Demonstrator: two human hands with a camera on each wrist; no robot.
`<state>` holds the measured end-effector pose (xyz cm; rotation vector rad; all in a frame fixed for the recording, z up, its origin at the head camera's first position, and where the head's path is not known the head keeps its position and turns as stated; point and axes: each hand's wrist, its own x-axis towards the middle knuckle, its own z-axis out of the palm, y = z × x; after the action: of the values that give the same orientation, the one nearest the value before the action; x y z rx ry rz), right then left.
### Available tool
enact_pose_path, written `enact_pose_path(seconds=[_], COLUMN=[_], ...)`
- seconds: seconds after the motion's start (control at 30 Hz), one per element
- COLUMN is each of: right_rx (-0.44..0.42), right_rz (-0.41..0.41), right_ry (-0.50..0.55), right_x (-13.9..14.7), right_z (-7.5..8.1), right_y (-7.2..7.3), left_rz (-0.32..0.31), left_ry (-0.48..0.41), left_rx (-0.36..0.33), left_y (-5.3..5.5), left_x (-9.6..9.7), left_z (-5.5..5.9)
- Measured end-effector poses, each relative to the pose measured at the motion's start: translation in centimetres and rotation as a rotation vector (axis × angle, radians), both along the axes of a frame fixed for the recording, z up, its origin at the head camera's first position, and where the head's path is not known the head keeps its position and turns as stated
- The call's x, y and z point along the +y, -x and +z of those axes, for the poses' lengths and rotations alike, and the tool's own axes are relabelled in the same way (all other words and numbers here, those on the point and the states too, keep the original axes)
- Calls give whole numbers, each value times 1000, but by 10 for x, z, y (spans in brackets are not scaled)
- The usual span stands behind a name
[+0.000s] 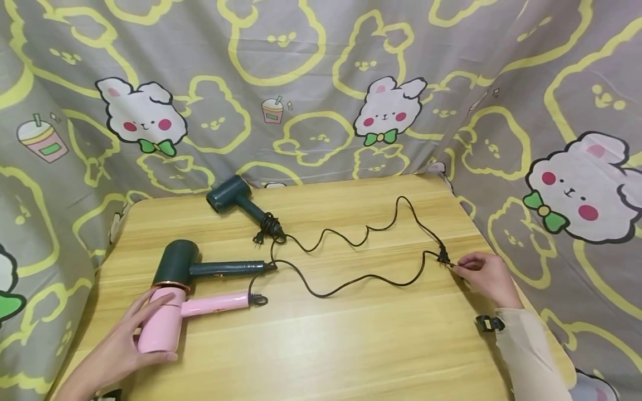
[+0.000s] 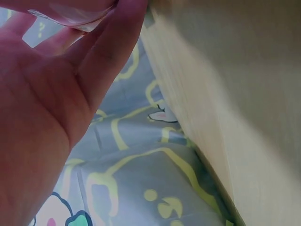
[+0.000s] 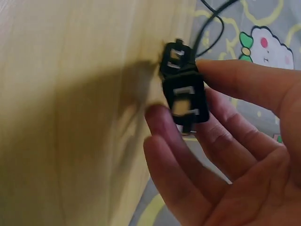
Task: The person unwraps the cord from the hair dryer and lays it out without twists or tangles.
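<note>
My left hand (image 1: pixel 117 340) is wrapped around the barrel of a pink hair dryer (image 1: pixel 159 328) at the table's front left. Its handle points right. Directly behind the pink one lies a dark green hair dryer (image 1: pixel 175 260) with a copper-coloured ring, its handle parallel. In the left wrist view only a sliver of the pink barrel (image 2: pixel 77 12) shows above the fingers. Over at the right side, my right hand (image 1: pixel 486 275) pinches two black plugs (image 3: pixel 186 101) between thumb and fingers. Black cords (image 1: pixel 371 277) trail from the plugs back toward the two dryers.
Farther back on the wooden table (image 1: pixel 341 345) lies another dark green hair dryer (image 1: pixel 230 195), its cord wound around the handle end and its plug (image 1: pixel 258 238) beside it. A grey cartoon-print curtain (image 1: pixel 301 83) surrounds the table's back and sides.
</note>
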<state>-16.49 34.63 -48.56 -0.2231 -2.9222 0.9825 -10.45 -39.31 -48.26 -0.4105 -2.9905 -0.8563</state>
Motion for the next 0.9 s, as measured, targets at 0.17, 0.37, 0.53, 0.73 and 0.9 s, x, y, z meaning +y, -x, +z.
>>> enact_pose_path(seconds=[0.17,0.37,0.53,0.73,0.9], right_rx=[-20,-26,-32,-42,-36], right_rz=[29,47,58,58,54], right_ry=[3,-2,-30,-47,-45], right_x=[-5,-6,-4,-2,-2], right_z=[-6,-6,-5,-5,-6], right_y=[7,12,15,17,18], left_rz=[-9,-45,-43,-31,-34], left_ry=[-30,-63,-45,-29,-21], left_rx=[10,67,74,78,114], left_y=[0,4,7,8,9], left_x=[-4,-6,-8,-9,-9], left_z=[-3,-6,-8,-7,-6])
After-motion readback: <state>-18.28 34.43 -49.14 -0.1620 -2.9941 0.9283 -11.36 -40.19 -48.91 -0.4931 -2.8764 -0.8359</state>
